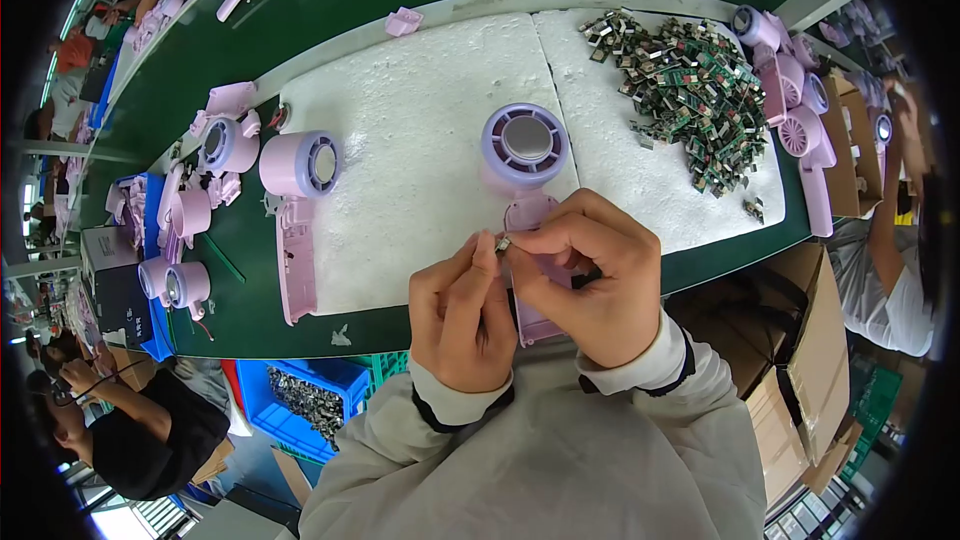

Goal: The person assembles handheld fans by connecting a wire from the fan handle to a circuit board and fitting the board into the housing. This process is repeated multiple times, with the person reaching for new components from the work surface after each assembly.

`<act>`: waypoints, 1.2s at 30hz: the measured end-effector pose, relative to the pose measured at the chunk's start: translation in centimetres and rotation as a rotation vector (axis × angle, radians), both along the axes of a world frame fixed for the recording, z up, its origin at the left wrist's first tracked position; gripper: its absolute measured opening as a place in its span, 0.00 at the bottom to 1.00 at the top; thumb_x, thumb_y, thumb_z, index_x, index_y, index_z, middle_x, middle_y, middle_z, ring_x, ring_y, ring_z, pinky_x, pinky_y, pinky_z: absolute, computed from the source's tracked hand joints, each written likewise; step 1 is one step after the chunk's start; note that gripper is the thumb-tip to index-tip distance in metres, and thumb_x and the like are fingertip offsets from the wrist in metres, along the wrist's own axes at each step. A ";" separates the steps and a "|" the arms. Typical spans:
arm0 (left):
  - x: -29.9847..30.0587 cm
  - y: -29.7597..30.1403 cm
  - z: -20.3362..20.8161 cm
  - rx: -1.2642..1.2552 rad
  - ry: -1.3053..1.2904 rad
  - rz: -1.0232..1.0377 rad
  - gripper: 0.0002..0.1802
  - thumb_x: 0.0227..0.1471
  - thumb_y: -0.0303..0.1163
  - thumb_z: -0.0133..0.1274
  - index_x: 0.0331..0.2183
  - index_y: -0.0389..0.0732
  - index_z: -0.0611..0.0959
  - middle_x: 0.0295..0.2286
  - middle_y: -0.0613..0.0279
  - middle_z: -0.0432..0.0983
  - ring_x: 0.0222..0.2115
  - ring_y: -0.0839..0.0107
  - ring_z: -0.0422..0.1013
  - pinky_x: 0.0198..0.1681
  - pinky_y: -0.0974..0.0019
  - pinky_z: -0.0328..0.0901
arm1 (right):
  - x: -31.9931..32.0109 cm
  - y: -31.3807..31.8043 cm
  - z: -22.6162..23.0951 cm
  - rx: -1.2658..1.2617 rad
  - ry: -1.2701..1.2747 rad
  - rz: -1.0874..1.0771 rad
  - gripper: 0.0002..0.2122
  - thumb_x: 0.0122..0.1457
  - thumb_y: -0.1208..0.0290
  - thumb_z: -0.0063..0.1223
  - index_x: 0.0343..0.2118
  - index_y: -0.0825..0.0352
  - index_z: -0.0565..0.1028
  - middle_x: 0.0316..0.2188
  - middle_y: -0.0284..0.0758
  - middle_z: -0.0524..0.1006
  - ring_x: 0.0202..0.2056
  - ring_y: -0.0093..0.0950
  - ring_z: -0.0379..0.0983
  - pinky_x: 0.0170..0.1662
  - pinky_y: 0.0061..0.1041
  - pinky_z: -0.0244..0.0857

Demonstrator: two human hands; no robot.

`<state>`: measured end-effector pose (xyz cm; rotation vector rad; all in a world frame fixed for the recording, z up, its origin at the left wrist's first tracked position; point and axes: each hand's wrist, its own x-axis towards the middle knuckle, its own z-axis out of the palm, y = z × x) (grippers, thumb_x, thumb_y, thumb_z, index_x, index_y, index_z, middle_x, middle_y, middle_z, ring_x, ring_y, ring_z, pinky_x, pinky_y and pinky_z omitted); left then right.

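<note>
Close together at the middle front of the white foam board, my left hand (pixel 458 315) and my right hand (pixel 605 275) pinch one tiny part between their fingertips. It appears to be a small circuit board (pixel 503 243) with a silvery end, mostly covered by my fingers. Beneath lies a pink handheld fan with a lilac ring head (pixel 525 145). My right hand hides part of its open handle (pixel 538 330). A second pink fan (pixel 290 165) rests at the board's left edge, its opened handle showing the hollow inside.
A large heap of small green circuit boards (pixel 695 90) covers the right of the white foam board (pixel 420 90). More pink fans (pixel 800 130) stand at the right edge and left (pixel 228 145). A blue crate (pixel 285 390) sits below the table; cardboard boxes (pixel 790 370) stand right. Other people work on both sides.
</note>
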<state>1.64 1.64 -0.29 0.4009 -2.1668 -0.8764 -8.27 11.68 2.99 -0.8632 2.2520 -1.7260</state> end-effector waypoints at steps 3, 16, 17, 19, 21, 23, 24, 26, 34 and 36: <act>-0.1 -0.1 0.2 -0.075 0.022 0.025 0.21 0.52 0.12 0.57 0.49 0.35 0.83 0.41 0.50 0.78 0.37 0.64 0.75 0.35 0.70 0.72 | -0.1 -0.1 0.2 -0.015 0.054 0.021 0.08 0.48 0.83 0.67 0.32 0.69 0.82 0.28 0.31 0.76 0.24 0.17 0.70 0.26 0.18 0.65; -2.2 -5.0 5.7 0.023 -0.015 -0.160 0.15 0.51 0.18 0.61 0.44 0.34 0.82 0.42 0.48 0.77 0.39 0.53 0.75 0.42 0.59 0.71 | -16.8 -3.6 6.5 0.317 0.102 0.407 0.08 0.57 0.73 0.57 0.39 0.69 0.79 0.34 0.35 0.82 0.32 0.21 0.79 0.34 0.23 0.71; -3.1 -4.7 5.6 0.030 -0.072 -0.314 0.14 0.51 0.20 0.61 0.42 0.35 0.82 0.41 0.49 0.77 0.39 0.51 0.75 0.42 0.58 0.71 | -19.7 -4.4 7.2 0.432 -0.001 0.420 0.09 0.59 0.72 0.56 0.40 0.68 0.79 0.35 0.33 0.82 0.35 0.20 0.79 0.36 0.22 0.71; -5.3 -4.2 4.9 -0.007 -0.151 -0.544 0.14 0.51 0.21 0.61 0.42 0.35 0.81 0.41 0.50 0.76 0.40 0.51 0.74 0.43 0.58 0.70 | -23.8 -6.4 8.2 0.556 -0.135 0.349 0.10 0.61 0.70 0.55 0.43 0.67 0.79 0.38 0.31 0.83 0.38 0.19 0.79 0.38 0.20 0.72; -8.2 -2.9 4.0 -0.056 -0.154 -0.651 0.15 0.51 0.23 0.61 0.43 0.35 0.80 0.40 0.50 0.76 0.40 0.50 0.74 0.45 0.57 0.69 | -26.9 -7.5 7.7 0.555 -0.146 0.259 0.11 0.62 0.68 0.56 0.44 0.66 0.79 0.39 0.30 0.83 0.40 0.19 0.79 0.39 0.18 0.72; -11.3 -1.0 3.1 -0.110 -0.114 -0.672 0.16 0.51 0.25 0.61 0.43 0.36 0.80 0.39 0.50 0.76 0.41 0.49 0.73 0.45 0.54 0.69 | -29.8 -7.8 6.6 0.360 -0.129 0.091 0.11 0.62 0.68 0.57 0.44 0.65 0.80 0.38 0.29 0.82 0.39 0.18 0.79 0.40 0.18 0.72; -12.4 -0.5 2.6 -0.155 -0.098 -0.651 0.16 0.51 0.26 0.61 0.44 0.36 0.81 0.38 0.49 0.76 0.41 0.49 0.72 0.46 0.54 0.69 | -30.0 -8.7 6.5 0.264 -0.126 0.030 0.11 0.62 0.67 0.57 0.44 0.64 0.80 0.37 0.29 0.82 0.39 0.18 0.78 0.40 0.17 0.72; -14.0 0.5 1.4 -0.163 -0.126 -0.655 0.15 0.52 0.26 0.60 0.43 0.36 0.81 0.38 0.49 0.76 0.40 0.49 0.73 0.45 0.53 0.70 | -30.0 -10.0 6.5 0.255 -0.072 0.076 0.10 0.62 0.67 0.58 0.44 0.64 0.80 0.36 0.29 0.82 0.38 0.18 0.78 0.40 0.18 0.72; -11.9 -0.1 1.6 -0.331 -0.242 -0.636 0.10 0.46 0.19 0.53 0.35 0.33 0.80 0.36 0.46 0.75 0.31 0.51 0.76 0.37 0.57 0.73 | -21.9 -12.0 6.6 0.389 0.229 0.383 0.11 0.57 0.64 0.63 0.37 0.65 0.82 0.33 0.32 0.82 0.35 0.23 0.78 0.41 0.24 0.72; -8.1 -1.0 3.2 -0.343 -0.235 -0.560 0.10 0.46 0.21 0.56 0.35 0.35 0.81 0.32 0.51 0.74 0.31 0.51 0.76 0.36 0.55 0.71 | -19.8 -12.2 5.6 0.340 0.186 0.496 0.13 0.54 0.61 0.64 0.35 0.65 0.83 0.31 0.34 0.83 0.35 0.26 0.80 0.41 0.26 0.72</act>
